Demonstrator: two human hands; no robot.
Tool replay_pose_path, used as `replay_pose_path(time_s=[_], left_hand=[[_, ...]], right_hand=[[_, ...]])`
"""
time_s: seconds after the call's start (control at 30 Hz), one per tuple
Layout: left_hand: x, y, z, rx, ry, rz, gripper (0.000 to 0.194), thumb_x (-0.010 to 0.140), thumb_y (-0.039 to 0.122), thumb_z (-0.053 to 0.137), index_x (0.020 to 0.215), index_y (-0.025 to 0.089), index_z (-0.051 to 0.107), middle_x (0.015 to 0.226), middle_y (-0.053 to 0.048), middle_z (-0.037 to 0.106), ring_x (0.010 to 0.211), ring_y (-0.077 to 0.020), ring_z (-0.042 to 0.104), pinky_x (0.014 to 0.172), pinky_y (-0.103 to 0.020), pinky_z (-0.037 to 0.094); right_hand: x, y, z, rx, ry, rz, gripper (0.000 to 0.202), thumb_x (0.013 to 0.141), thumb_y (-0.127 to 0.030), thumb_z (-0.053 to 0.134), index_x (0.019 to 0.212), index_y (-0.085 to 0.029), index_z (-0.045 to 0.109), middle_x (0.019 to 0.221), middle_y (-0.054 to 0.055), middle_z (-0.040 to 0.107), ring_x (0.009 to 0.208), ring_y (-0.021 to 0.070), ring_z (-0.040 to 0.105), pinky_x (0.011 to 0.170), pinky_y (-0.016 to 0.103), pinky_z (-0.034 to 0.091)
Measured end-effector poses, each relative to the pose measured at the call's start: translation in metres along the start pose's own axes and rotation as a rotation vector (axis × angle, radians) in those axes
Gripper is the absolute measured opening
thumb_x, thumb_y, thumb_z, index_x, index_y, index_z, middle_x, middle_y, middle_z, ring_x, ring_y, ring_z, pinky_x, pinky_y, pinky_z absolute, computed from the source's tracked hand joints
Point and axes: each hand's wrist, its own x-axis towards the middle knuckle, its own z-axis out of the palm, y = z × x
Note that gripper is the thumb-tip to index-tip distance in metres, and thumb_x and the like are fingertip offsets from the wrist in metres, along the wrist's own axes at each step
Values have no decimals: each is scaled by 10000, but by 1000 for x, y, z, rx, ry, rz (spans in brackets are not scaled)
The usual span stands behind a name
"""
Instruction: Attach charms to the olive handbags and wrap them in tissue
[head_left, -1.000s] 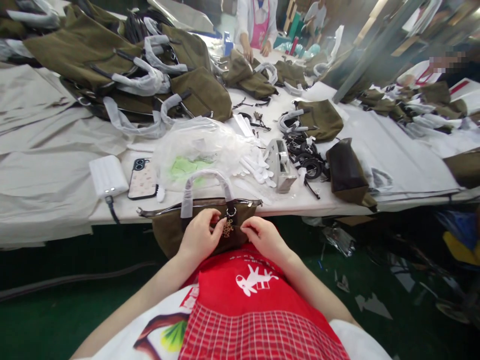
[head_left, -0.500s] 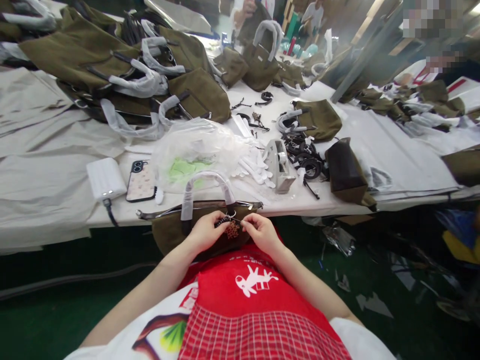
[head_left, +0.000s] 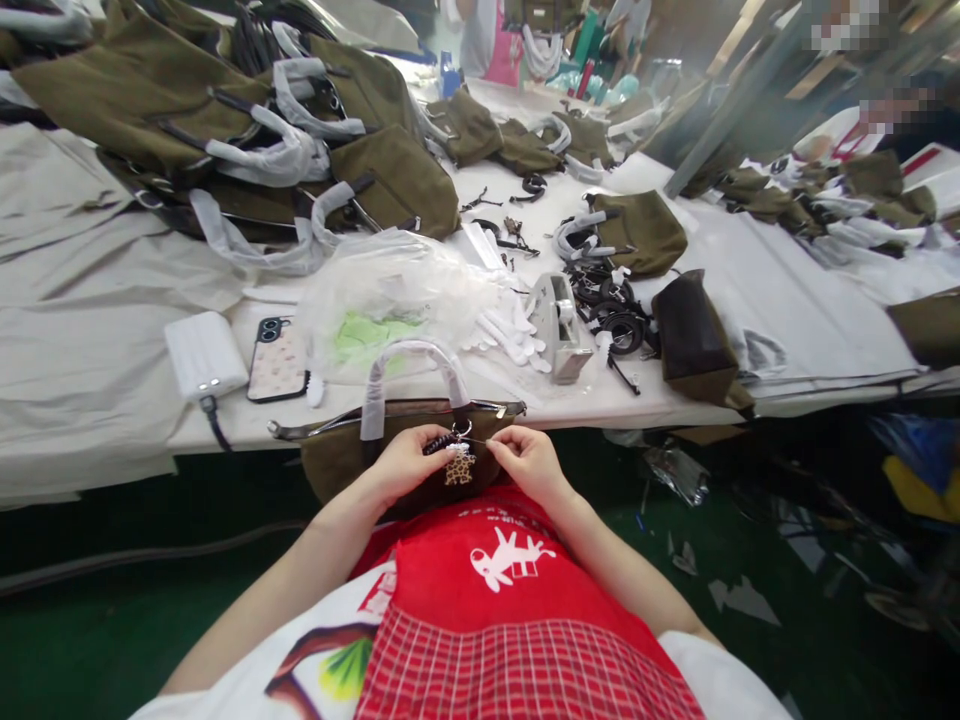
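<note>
An olive handbag leans at the table's front edge against my apron, its white-wrapped handle standing up. A small leopard-patterned bag charm hangs from a metal ring on the bag's front. My left hand is closed, thumb and fingers pinching the charm's dark, beaded-looking strap beside the ring. To the right of the charm, my right hand pinches the end of a thin cord stretched from the ring area. The fingertips partly hide where the cord attaches.
Behind the bag lie a plastic bag, white strips, a tape dispenser and coiled black straps. A phone and white power bank sit left. Olive bags are piled behind. A pole slants at right.
My right hand has moved slightly right, drawing the thin cord out longer. The charm has turned and now shows its leopard pattern. In the background, a person and a held-up bag have shifted.
</note>
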Motion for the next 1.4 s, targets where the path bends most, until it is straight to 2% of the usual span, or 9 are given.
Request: replay_pose_path(time_s=[0.33,0.6,0.9,1.07,1.23,1.4], left_hand=[[1,1,0,-8,4,5,379,693,419,689,952,145,722,944,-83,766,918,-292,682,871,-403,491],[2,1,-1,20,-4,25,361,704,414,679,949,151,716,940,-77,762,914,-286,680,861,-393,489],[0,5,-2,-1,2,48,346,702,447,678,900,165,717,894,-67,762,899,-285,680,852,-389,502],[0,3,-2,-56,-15,30,368,693,434,701,927,151,719,942,-88,761,927,-292,675,879,-405,491],[-2,2,1,-223,-72,-22,397,696,434,720,968,145,710,950,-89,761,909,-274,684,857,-385,508],[-2,-2,7,-106,-21,25,413,727,467,688,989,148,703,943,-85,757,909,-281,680,842,-385,510]], right_hand=[[-1,-3,5,-87,4,-25,187,780,-334,619,706,-173,678,517,-30,528,462,101,405,459,229,299],[3,1,12,-34,-89,-26,181,817,-316,615,816,-179,732,719,29,716,617,153,616,584,243,467],[4,2,18,47,-25,5,200,802,-338,620,758,-164,709,624,15,652,525,126,528,493,226,404],[4,2,19,34,-7,2,200,795,-337,617,745,-160,695,598,8,622,505,116,485,482,229,369],[8,5,24,81,-7,18,214,791,-357,621,751,-161,698,633,21,657,538,128,523,524,242,414],[13,7,28,281,-86,113,241,740,-383,668,767,-150,723,679,32,698,583,138,576,568,250,447]])
